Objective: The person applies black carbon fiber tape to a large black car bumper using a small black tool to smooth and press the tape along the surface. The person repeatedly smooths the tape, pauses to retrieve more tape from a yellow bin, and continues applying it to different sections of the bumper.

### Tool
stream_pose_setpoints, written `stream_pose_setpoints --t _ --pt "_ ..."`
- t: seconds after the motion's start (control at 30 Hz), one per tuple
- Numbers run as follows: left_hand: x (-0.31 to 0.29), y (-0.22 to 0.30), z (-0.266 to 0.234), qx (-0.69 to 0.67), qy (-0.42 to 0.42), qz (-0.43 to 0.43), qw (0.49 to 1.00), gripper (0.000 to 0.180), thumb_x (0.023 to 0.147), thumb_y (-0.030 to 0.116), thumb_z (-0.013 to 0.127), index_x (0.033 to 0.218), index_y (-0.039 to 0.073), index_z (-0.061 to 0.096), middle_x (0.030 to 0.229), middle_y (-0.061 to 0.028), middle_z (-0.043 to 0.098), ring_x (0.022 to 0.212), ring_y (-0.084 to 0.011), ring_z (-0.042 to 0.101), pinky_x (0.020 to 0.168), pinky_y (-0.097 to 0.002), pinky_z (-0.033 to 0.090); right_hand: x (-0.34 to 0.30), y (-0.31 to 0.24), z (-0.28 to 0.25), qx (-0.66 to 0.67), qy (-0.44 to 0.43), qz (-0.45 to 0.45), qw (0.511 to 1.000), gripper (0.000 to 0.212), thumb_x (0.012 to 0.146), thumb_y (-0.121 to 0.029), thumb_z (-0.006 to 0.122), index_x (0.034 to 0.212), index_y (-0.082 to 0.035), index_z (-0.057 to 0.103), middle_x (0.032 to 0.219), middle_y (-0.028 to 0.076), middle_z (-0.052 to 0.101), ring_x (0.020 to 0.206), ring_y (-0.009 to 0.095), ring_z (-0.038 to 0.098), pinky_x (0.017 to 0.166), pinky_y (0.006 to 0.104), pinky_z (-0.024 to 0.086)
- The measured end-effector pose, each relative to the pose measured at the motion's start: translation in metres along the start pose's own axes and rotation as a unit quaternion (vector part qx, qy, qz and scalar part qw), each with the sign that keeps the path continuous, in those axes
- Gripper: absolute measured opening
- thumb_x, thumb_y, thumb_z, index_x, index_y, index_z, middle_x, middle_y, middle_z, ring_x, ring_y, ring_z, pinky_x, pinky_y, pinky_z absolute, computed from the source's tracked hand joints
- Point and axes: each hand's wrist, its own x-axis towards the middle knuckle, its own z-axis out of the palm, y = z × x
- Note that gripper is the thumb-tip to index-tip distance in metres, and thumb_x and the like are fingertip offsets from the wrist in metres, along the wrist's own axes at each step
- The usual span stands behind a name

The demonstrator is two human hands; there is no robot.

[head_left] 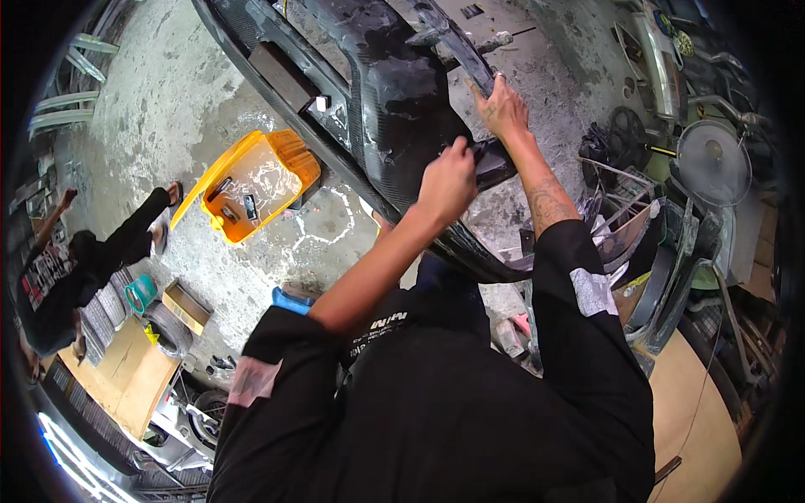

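Note:
A large black car bumper (402,109) with a carbon-fibre weave and dull grey patches lies across the top middle, right in front of me. My left hand (450,182) is closed in a fist-like grip against its dark surface; whatever its fingers hold, if anything, is hidden. Farther off and to the right, my right hand (505,111) has its fingers wrapped round a narrow arm at the bumper's end.
An open yellow plastic container (293,155) with small items inside stands left on the wet, stained concrete floor (168,101). A person (63,277) is at far left, near tyres (101,314). Car parts and a round fan (713,163) crowd the right side.

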Motion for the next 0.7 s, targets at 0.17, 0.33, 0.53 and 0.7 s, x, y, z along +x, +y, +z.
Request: stream_pose_setpoints --t 0.17,0.33,0.53,0.7 --pt "-0.039 0.009 -0.023 -0.052 -0.027 0.009 0.998 0.013 0.090 0.004 0.066 0.101 -0.002 0.068 0.093 -0.0171 0.057 0.083 -0.0394 0.067 0.070 -0.0487 0.055 -0.005 0.024 -0.009 0.003 -0.030 -0.012 0.999 0.082 0.094 -0.072 0.057 0.129 0.001 0.059 0.118 0.033 0.069 0.114 0.052 0.065 0.097 0.0567 0.052" --pt "-0.011 0.003 -0.006 -0.010 -0.004 0.043 0.999 0.013 0.091 0.004 0.065 0.103 -0.001 0.067 0.097 -0.0177 0.058 0.084 -0.0400 0.067 0.070 -0.0492 0.055 -0.001 0.011 0.002 0.017 -0.018 0.008 1.000 0.083 0.091 -0.075 0.057 0.129 -0.002 0.061 0.119 0.031 0.070 0.113 0.052 0.066 0.097 0.0578 0.052" --pt "-0.041 0.010 -0.029 -0.043 -0.045 0.004 0.998 0.009 0.090 0.005 0.064 0.097 -0.001 0.063 0.101 -0.0185 0.058 0.089 -0.0389 0.067 0.072 -0.0485 0.056 0.000 0.018 -0.002 0.017 0.010 -0.025 1.000 0.081 0.090 -0.075 0.060 0.126 -0.002 0.064 0.115 0.031 0.071 0.111 0.051 0.067 0.096 0.0572 0.053" --pt "0.028 -0.006 0.009 0.002 -0.038 0.013 0.999 0.011 0.086 0.003 0.067 0.094 -0.002 0.063 0.102 -0.0172 0.058 0.089 -0.0379 0.068 0.074 -0.0478 0.057 0.004 0.000 -0.002 0.006 -0.014 -0.010 1.000 0.079 0.092 -0.073 0.057 0.121 0.000 0.064 0.116 0.031 0.071 0.112 0.051 0.066 0.098 0.0558 0.052"
